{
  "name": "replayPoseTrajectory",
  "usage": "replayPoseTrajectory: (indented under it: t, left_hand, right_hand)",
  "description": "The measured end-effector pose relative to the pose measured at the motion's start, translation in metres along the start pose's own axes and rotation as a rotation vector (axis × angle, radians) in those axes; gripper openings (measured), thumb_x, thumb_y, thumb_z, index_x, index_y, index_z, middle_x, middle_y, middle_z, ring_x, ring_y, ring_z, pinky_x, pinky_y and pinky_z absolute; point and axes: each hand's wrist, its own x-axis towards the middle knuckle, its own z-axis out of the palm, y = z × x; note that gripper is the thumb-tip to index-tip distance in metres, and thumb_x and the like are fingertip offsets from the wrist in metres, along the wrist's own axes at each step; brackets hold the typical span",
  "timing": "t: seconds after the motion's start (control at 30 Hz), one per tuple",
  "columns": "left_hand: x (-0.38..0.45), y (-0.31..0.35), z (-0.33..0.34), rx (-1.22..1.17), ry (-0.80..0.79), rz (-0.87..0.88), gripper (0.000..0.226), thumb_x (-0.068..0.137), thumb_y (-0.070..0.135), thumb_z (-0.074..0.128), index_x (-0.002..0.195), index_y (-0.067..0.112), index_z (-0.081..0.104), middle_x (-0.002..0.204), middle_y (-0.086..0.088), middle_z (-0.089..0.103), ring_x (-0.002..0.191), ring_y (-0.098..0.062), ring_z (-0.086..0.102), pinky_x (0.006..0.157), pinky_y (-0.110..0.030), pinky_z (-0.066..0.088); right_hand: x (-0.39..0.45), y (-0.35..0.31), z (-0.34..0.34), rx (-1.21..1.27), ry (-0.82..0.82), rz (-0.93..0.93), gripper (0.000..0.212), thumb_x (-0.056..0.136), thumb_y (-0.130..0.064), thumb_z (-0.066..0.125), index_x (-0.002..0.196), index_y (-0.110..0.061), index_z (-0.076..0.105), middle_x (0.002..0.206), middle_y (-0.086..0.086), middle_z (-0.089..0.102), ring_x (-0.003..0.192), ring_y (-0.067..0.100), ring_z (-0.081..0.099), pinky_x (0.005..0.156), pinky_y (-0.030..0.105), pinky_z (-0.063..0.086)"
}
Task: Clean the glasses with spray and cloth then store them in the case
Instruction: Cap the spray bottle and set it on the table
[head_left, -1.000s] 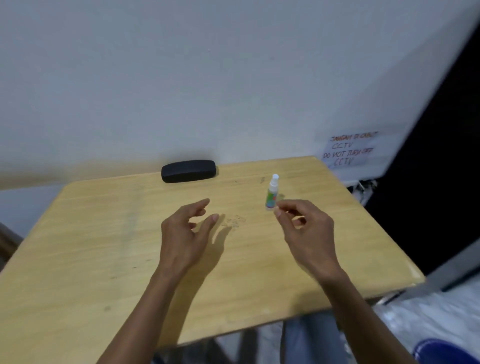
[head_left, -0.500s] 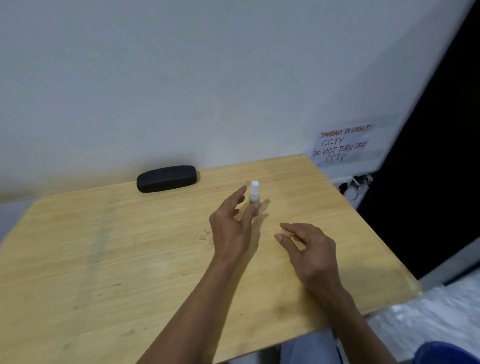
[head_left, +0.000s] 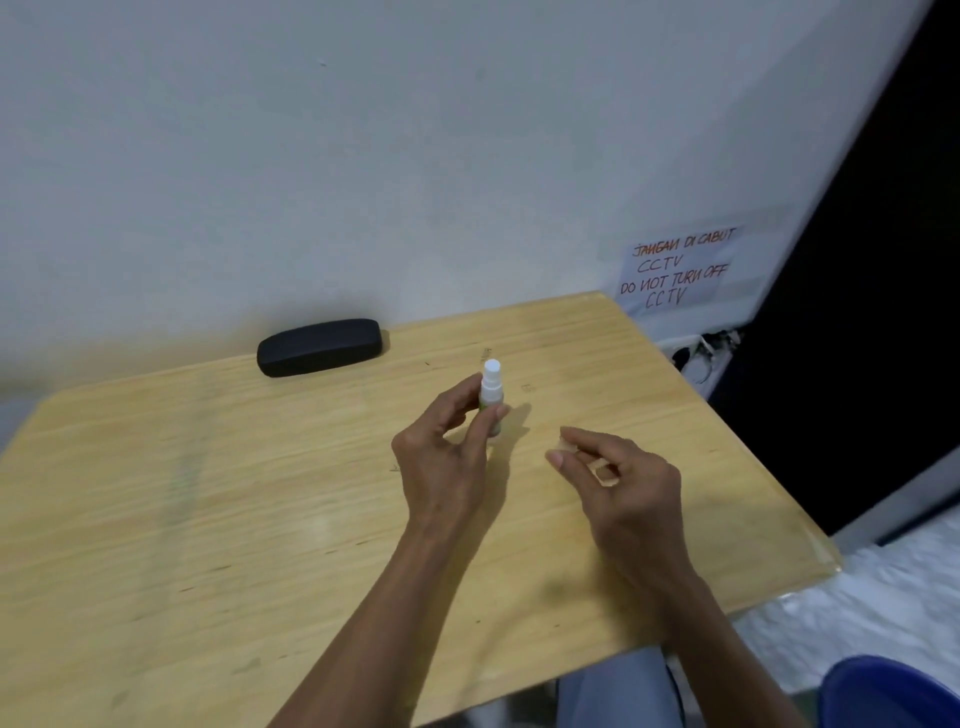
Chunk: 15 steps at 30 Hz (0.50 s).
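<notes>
Since the spray bottle (head_left: 491, 395) stands upright with its long axis vertical, the left hand (head_left: 441, 457) comes at it from the near-left side, thumb and fingers curled round the lower body, white nozzle clear above the fingers. Whether it's lifted or sitting on the counter (head_left: 208, 493): can't tell, the base is hidden behind the fingers.

Right hand (head_left: 623, 483) sits just to the right of the bottle and a bit nearer the person, not touching it. Its fingers are loosely curled with the thumb tip close to the index; nothing visible between them, so I read it as holding nothing.

The case (head_left: 319, 347) is closed, at the far edge of the counter against the wall, up and left of both hands, well apart from them. Its long axis runs roughly left-right, parallel to the wall. The left hand is nearer to it, but that hand is occupied.

Glasses and cloth: not in view. My guess is they're inside the case.

Judgement: early in the task. If the case gets opened next, the free right hand would have to cross over the left arm and the bottle, with a risk of tipping it.
</notes>
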Motion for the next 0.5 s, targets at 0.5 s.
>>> replayPoseTrajectory:
  t: [0.5]
  left_hand:
    - [-0.066, 0.034, -0.083, -0.007, 0.076, 0.127, 0.031, 0.079, 0.006, 0.079, 0.109, 0.015, 0.075, 0.1, 0.002, 0.077, 0.08, -0.01, 0.075, 0.073, -0.026, 0.059]
  right_hand:
    - [-0.009, -0.115, 0.001, 0.342, -0.171, -0.255, 0.027, 0.082, -0.007, 0.079, 0.108, -0.008, 0.075, 0.101, 0.001, 0.077, 0.092, 0.014, 0.075, 0.083, 0.039, 0.062]
